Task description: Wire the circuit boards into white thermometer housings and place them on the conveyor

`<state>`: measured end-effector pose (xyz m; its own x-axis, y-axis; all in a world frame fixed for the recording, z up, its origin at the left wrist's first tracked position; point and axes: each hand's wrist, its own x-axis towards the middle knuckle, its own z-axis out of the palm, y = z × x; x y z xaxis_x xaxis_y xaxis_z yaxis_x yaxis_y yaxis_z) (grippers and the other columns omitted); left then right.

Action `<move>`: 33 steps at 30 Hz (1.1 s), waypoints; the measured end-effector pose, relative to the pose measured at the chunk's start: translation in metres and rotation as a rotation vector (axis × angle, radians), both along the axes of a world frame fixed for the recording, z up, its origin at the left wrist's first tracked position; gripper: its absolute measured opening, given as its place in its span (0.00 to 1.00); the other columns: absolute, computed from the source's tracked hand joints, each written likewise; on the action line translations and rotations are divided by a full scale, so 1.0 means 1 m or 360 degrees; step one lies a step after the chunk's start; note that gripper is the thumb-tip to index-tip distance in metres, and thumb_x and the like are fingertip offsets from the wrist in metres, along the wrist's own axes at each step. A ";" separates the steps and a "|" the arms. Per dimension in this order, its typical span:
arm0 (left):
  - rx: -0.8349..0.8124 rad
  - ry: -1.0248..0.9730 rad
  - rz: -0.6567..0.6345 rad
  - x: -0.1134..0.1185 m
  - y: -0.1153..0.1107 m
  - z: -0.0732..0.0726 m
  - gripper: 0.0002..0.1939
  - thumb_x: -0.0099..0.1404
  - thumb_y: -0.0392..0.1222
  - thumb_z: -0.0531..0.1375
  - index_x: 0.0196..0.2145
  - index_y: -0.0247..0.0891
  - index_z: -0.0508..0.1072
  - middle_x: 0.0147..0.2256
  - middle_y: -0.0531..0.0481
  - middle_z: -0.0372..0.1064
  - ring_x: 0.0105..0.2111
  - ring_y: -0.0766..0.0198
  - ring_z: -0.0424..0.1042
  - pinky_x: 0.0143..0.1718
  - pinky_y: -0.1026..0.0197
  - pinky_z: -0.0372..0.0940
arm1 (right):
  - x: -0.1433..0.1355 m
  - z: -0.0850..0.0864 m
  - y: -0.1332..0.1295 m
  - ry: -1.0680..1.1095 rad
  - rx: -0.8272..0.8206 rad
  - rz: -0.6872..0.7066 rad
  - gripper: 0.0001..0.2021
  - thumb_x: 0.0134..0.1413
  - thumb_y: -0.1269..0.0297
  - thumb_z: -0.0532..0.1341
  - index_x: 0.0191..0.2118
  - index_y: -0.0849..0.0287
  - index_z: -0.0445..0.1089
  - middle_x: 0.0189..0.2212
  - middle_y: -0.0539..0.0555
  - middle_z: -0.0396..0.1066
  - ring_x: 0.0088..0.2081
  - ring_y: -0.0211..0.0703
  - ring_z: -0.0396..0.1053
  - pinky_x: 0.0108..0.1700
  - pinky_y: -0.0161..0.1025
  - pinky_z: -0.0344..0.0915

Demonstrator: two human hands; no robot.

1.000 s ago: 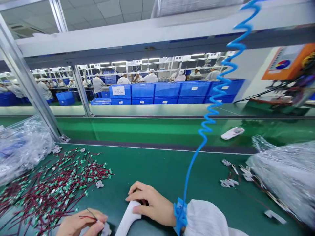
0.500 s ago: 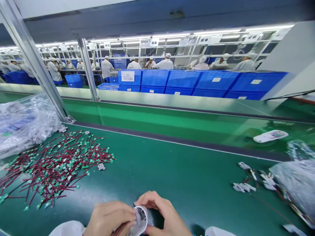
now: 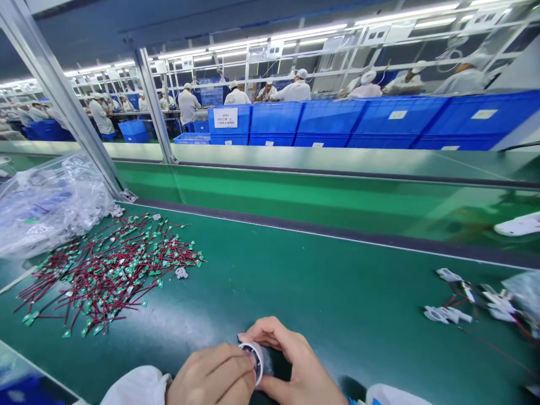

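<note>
My right hand [image 3: 291,360] curves around a white round plastic housing [image 3: 259,360] near the bottom middle, its thumb below and its fingers above. The round mouth of the housing faces left, and dark and metallic parts show inside. My left hand [image 3: 217,371] is closed at that mouth, with fingertips pressed together at or inside the rim. Whatever those fingers pinch is hidden behind them. On the left of the green bench [image 3: 270,281] lies a heap of small green circuit boards with dark red wires [image 3: 122,264], apart from both hands.
A clear plastic bag [image 3: 54,202] sits behind the heap, next to a metal post [image 3: 63,101]. White plastic parts with wires [image 3: 447,314] lie at right. A white elongated piece [image 3: 518,225] rests beyond the bench edge. Blue bins [image 3: 329,121] and people in white stand farther off.
My view has turned slightly left and down. The left fingers have moved in against the housing's mouth, and the dark red wires seen under them earlier no longer show.
</note>
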<state>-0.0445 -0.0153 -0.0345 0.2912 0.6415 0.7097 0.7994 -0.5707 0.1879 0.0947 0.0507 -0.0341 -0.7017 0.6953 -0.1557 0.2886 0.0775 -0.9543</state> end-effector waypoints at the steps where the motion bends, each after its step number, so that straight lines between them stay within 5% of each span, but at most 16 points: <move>1: -0.0033 -0.0005 0.0003 0.000 0.001 0.000 0.14 0.63 0.31 0.48 0.26 0.34 0.70 0.23 0.52 0.73 0.23 0.68 0.67 0.21 0.66 0.60 | 0.000 -0.001 0.000 0.0001 0.0029 0.0000 0.16 0.34 0.81 0.58 0.33 0.59 0.62 0.32 0.50 0.68 0.36 0.40 0.66 0.41 0.35 0.60; 6: -0.0390 -0.0105 0.0012 -0.002 0.005 0.004 0.18 0.65 0.37 0.45 0.23 0.37 0.68 0.17 0.54 0.68 0.21 0.67 0.57 0.21 0.62 0.51 | -0.001 -0.006 0.000 0.0024 0.0179 0.0036 0.12 0.36 0.76 0.62 0.29 0.59 0.60 0.28 0.48 0.66 0.32 0.38 0.65 0.37 0.33 0.60; 10: -0.0385 -0.0046 -0.0010 -0.003 0.008 0.006 0.17 0.65 0.35 0.44 0.23 0.36 0.67 0.18 0.53 0.66 0.23 0.66 0.55 0.23 0.62 0.49 | -0.001 -0.010 0.001 0.0036 0.0346 0.0028 0.08 0.41 0.76 0.59 0.28 0.59 0.60 0.27 0.48 0.65 0.31 0.37 0.64 0.34 0.32 0.60; 15: -0.0509 -0.0082 0.0003 -0.004 0.009 0.004 0.10 0.60 0.29 0.48 0.26 0.36 0.66 0.24 0.50 0.66 0.27 0.64 0.59 0.27 0.63 0.55 | -0.002 -0.007 0.004 0.0066 0.0391 -0.0001 0.10 0.37 0.79 0.60 0.26 0.59 0.60 0.25 0.46 0.63 0.29 0.36 0.62 0.32 0.31 0.59; 19: -0.0961 -0.0277 0.0230 -0.008 0.011 0.003 0.15 0.53 0.31 0.54 0.40 0.36 0.65 0.36 0.45 0.66 0.35 0.61 0.65 0.35 0.62 0.61 | -0.001 -0.006 0.002 0.0149 0.0397 -0.0044 0.09 0.37 0.79 0.59 0.24 0.59 0.60 0.25 0.47 0.64 0.29 0.36 0.63 0.33 0.32 0.61; 25: -0.1647 -0.0365 0.0165 -0.001 0.028 0.027 0.12 0.54 0.36 0.53 0.36 0.39 0.70 0.23 0.54 0.69 0.22 0.65 0.65 0.24 0.67 0.56 | 0.007 -0.005 -0.001 0.0429 0.0364 -0.0226 0.08 0.38 0.76 0.60 0.29 0.60 0.64 0.30 0.51 0.68 0.34 0.39 0.67 0.39 0.36 0.63; 29: -0.1731 -0.0250 0.0073 0.008 0.067 0.047 0.16 0.55 0.48 0.51 0.18 0.34 0.67 0.16 0.55 0.61 0.19 0.65 0.62 0.20 0.67 0.51 | 0.041 0.008 0.005 0.0532 0.0335 -0.0496 0.16 0.37 0.77 0.61 0.36 0.59 0.63 0.41 0.54 0.66 0.43 0.41 0.64 0.44 0.38 0.63; 33: -0.1838 -0.0288 -0.0007 0.017 0.124 0.057 0.20 0.51 0.54 0.53 0.14 0.36 0.59 0.13 0.56 0.57 0.15 0.64 0.62 0.18 0.67 0.52 | 0.120 0.027 -0.003 0.0230 0.0670 -0.0900 0.03 0.47 0.71 0.56 0.26 0.59 0.65 0.31 0.54 0.69 0.35 0.41 0.67 0.39 0.36 0.64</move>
<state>-0.0272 0.1083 0.0223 0.2491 0.9320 -0.2632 0.7062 0.0112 0.7079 0.2146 0.0479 -0.0075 -0.2096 0.9389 0.2729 0.2665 0.3234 -0.9080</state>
